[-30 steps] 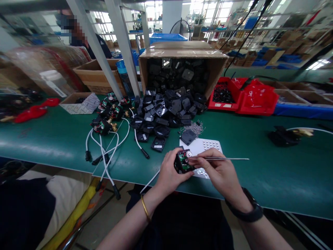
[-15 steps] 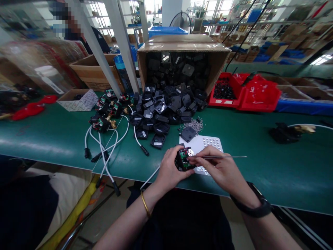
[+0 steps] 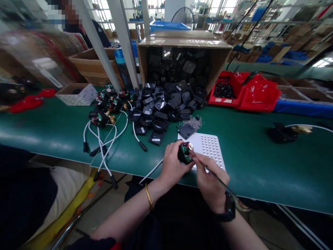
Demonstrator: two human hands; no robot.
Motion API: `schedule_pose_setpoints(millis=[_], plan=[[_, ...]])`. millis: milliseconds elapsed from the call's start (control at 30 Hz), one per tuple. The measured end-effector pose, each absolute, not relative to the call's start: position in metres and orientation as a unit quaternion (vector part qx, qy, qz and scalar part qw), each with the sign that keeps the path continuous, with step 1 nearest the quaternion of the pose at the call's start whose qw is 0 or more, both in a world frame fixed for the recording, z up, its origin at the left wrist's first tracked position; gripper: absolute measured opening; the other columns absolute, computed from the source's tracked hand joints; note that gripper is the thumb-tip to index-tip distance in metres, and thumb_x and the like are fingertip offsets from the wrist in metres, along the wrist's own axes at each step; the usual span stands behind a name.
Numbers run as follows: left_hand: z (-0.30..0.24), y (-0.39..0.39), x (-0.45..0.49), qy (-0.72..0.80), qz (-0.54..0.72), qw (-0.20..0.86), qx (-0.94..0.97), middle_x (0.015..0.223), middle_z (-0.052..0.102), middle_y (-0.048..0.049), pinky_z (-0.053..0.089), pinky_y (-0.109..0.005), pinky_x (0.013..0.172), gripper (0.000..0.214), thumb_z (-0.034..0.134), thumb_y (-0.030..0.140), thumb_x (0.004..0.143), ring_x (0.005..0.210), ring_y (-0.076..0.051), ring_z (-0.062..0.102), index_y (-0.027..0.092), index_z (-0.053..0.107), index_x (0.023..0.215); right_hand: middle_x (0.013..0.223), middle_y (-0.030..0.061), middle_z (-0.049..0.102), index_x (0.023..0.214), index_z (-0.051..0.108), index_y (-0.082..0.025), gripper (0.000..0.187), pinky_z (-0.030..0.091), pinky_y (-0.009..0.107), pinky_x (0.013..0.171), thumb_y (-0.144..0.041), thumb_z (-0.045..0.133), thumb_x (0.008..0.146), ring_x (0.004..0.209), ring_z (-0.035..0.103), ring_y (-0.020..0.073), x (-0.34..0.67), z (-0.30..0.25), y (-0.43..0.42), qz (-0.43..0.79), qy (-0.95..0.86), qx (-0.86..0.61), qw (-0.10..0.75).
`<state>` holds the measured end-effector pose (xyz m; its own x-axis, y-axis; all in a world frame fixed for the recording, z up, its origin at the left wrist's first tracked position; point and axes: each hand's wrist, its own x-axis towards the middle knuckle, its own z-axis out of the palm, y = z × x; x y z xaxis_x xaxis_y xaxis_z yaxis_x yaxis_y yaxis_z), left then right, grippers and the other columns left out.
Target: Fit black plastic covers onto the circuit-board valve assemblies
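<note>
My left hand (image 3: 173,161) curls around small black plastic housing (image 3: 182,157), open face showing green circuit board (image 3: 185,148) and round silvery disc (image 3: 190,146). Housing sits inside that grip, just beside my right hand (image 3: 211,184), which pinches slim metallic rod (image 3: 215,176), tip near disc. Just beyond: silver-dotted white sheet (image 3: 197,139) on green tabletop (image 3: 249,146).

Left wrist (image 3: 155,189) wears thin gold-coloured bangle (image 3: 149,196); right wrist (image 3: 220,205), black-banded wristwatch (image 3: 229,208). Dark left sleeve (image 3: 93,243) shows red edge (image 3: 116,246).
</note>
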<state>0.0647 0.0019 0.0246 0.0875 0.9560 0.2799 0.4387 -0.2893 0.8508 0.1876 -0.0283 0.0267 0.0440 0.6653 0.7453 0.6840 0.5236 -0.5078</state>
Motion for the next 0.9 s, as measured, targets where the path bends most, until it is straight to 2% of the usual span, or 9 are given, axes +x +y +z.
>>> schedule_pose_setpoints(millis=[133, 267, 400, 500, 600, 733, 900], plan=[[0.026, 0.005, 0.065, 0.532, 0.447, 0.300, 0.653, 0.103, 0.056, -0.0039, 0.041, -0.037, 0.088, 0.050, 0.071, 0.020, 0.065, 0.098, -0.023, 0.051, 0.020, 0.048, 0.109, 0.095, 0.0089, 0.068, 0.103, 0.063, -0.016, 0.016, 0.055, 0.034, 0.075, -0.013, 0.054, 0.090, 0.082, 0.066, 0.0219, 0.181, 0.022, -0.021, -0.061, -0.703, -0.459, 0.540], [0.027, 0.004, 0.064, 0.533, 0.451, 0.315, 0.643, 0.103, 0.054, -0.0036, 0.042, -0.036, 0.090, 0.048, 0.070, 0.023, 0.068, 0.100, -0.021, 0.051, 0.021, 0.048, 0.110, 0.095, 0.0089, 0.067, 0.104, 0.060, -0.015, 0.015, 0.054, 0.033, 0.076, -0.018, 0.051, 0.092, 0.084, 0.065, 0.0212, 0.177, 0.030, -0.020, -0.021, -0.687, -0.496, 0.530], [0.023, 0.002, 0.065, 0.534, 0.467, 0.296, 0.640, 0.118, 0.041, -0.0078, 0.039, -0.035, 0.098, 0.056, 0.073, 0.024, 0.065, 0.113, -0.022, 0.044, 0.020, 0.047, 0.114, 0.088, 0.0067, 0.065, 0.095, 0.061, -0.017, 0.014, 0.052, 0.033, 0.071, -0.024, 0.049, 0.093, 0.079, 0.064, 0.0206, 0.179, 0.042, -0.019, 0.072, -0.655, -0.541, 0.523], [0.018, 0.000, 0.066, 0.528, 0.486, 0.259, 0.647, 0.131, 0.032, -0.0111, 0.032, -0.040, 0.106, 0.061, 0.073, 0.022, 0.067, 0.125, -0.024, 0.034, 0.018, 0.041, 0.119, 0.084, 0.0055, 0.063, 0.087, 0.058, -0.018, 0.014, 0.053, 0.032, 0.066, -0.027, 0.049, 0.092, 0.075, 0.065, 0.0202, 0.183, 0.048, -0.015, 0.163, -0.618, -0.563, 0.523], [0.014, -0.003, 0.066, 0.506, 0.501, 0.223, 0.665, 0.129, 0.038, -0.0125, 0.033, -0.044, 0.105, 0.065, 0.070, 0.024, 0.074, 0.122, -0.024, 0.037, 0.019, 0.032, 0.127, 0.081, 0.0045, 0.065, 0.087, 0.054, -0.019, 0.012, 0.055, 0.031, 0.063, -0.030, 0.051, 0.091, 0.072, 0.066, 0.0196, 0.185, 0.053, -0.010, 0.252, -0.584, -0.558, 0.532], [0.009, -0.007, 0.065, 0.472, 0.505, 0.195, 0.695, 0.124, 0.040, -0.0121, 0.038, -0.044, 0.100, 0.046, 0.059, 0.026, 0.084, 0.119, -0.024, 0.040, 0.022, 0.035, 0.124, 0.079, 0.0044, 0.067, 0.088, 0.051, -0.019, 0.018, 0.056, 0.029, 0.060, -0.036, 0.055, 0.089, 0.068, 0.066, 0.0192, 0.181, 0.055, -0.005, 0.356, -0.531, -0.533, 0.554], [0.004, -0.009, 0.060, 0.459, 0.487, 0.212, 0.712, 0.127, 0.035, -0.0118, 0.038, -0.044, 0.100, 0.034, 0.057, 0.023, 0.085, 0.122, -0.024, 0.037, 0.022, 0.041, 0.115, 0.072, 0.0050, 0.068, 0.086, 0.048, -0.018, 0.029, 0.055, 0.025, 0.053, -0.040, 0.067, 0.080, 0.060, 0.066, 0.0192, 0.180, 0.050, 0.003, 0.490, -0.405, -0.479, 0.605]])
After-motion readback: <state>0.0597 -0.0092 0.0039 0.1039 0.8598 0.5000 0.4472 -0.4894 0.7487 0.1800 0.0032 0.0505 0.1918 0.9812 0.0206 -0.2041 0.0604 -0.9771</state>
